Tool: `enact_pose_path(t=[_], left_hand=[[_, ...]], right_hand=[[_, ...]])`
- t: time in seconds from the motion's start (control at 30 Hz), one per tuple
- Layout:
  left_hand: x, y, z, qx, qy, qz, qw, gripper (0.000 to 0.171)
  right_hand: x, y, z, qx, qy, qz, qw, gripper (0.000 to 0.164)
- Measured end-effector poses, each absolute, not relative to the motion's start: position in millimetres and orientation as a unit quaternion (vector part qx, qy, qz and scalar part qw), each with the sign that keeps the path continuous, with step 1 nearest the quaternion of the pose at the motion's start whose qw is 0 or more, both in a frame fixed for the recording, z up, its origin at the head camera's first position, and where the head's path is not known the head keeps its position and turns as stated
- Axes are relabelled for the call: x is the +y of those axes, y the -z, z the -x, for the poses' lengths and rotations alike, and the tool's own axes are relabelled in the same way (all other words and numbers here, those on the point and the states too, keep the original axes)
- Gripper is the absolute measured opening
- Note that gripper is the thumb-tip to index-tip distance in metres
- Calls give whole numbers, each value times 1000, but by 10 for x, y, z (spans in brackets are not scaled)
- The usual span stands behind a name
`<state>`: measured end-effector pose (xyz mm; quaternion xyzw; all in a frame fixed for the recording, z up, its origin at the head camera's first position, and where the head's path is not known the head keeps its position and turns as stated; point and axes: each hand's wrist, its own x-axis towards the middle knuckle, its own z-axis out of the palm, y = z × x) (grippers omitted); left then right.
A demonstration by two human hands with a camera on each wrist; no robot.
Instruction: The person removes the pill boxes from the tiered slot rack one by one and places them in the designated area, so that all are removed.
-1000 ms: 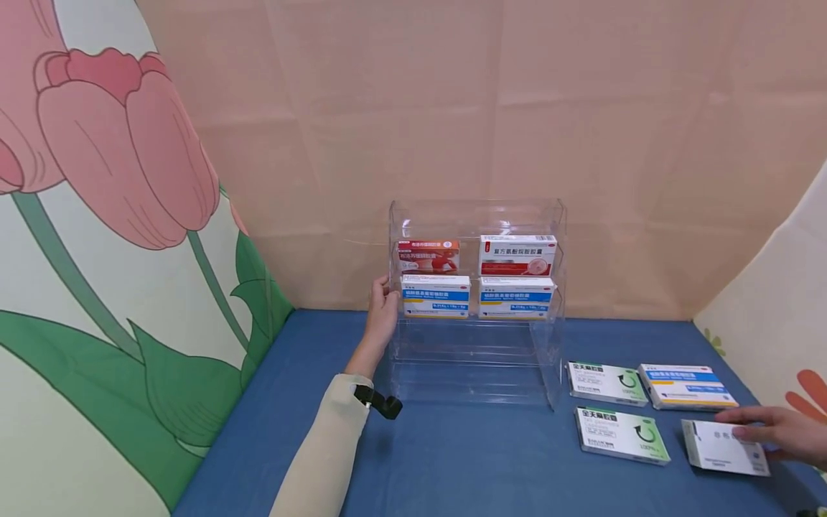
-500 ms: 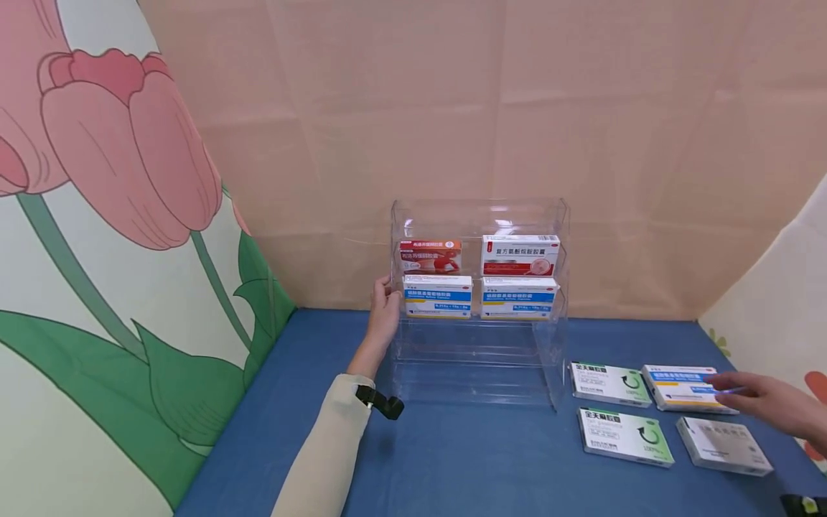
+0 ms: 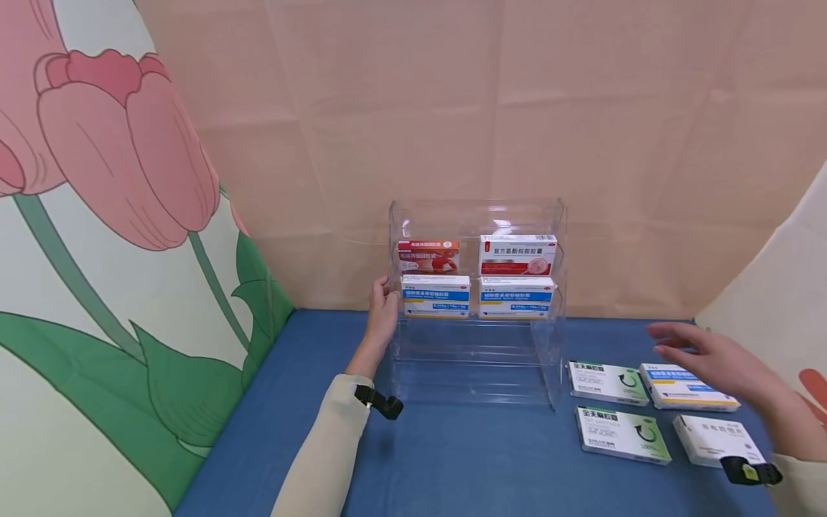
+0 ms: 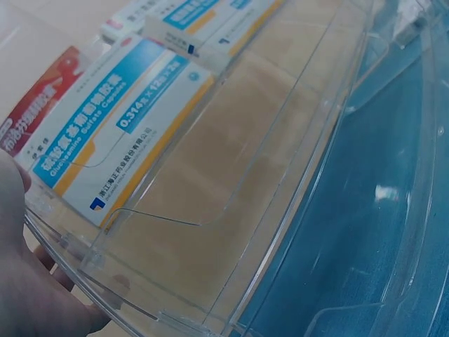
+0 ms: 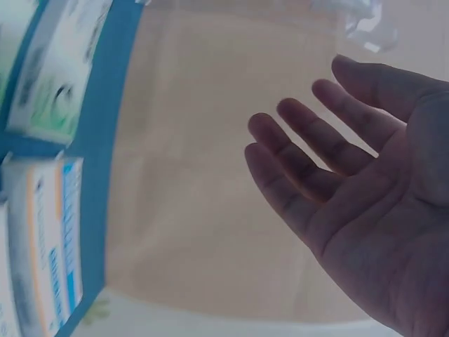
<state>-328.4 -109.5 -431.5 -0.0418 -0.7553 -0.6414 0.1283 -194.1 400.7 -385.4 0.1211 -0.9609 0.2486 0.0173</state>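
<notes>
My left hand (image 3: 382, 316) holds the left side panel of a clear plastic display rack (image 3: 474, 391); in the left wrist view its fingers show through the panel. On the rack's upper shelf sit a red medicine box (image 3: 428, 258) and a white-and-red medicine box (image 3: 517, 257). Below them stand two blue-and-white medicine boxes (image 3: 436, 297), side by side. Over on the right, my right hand (image 3: 717, 359) hovers above a flat blue-and-white medicine box (image 3: 688, 388). It holds nothing, and its fingers are spread and slightly bent in the right wrist view.
Two green-and-white medicine boxes (image 3: 623, 435) lie flat on the blue tabletop (image 3: 478, 467), right of the rack. A plain white medicine box (image 3: 713, 438) lies near the right forearm, partly behind the wrist camera. A beige cloth backdrop (image 3: 388, 143) hangs behind.
My right hand has left the white medicine box, lifted, and moved up and leftward over the blue-and-white one. The white box now lies flat. My left hand stays on the rack.
</notes>
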Motion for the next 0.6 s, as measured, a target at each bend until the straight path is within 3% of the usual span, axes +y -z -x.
enact_pose_path(t=[0.27, 0.43, 0.6], left_hand=[[-1088, 4325, 3311, -752, 643, 44, 135, 46], [-1088, 4321, 3327, -753, 638, 47, 153, 46], [-1089, 4315, 3307, -751, 644, 44, 137, 47]], right_hand=[[3611, 3645, 2047, -939, -285, -166, 102, 52], [3358, 3560, 2121, -924, -311, -190, 116, 54], [3127, 3450, 2178, -913, -331, -202, 126, 53]])
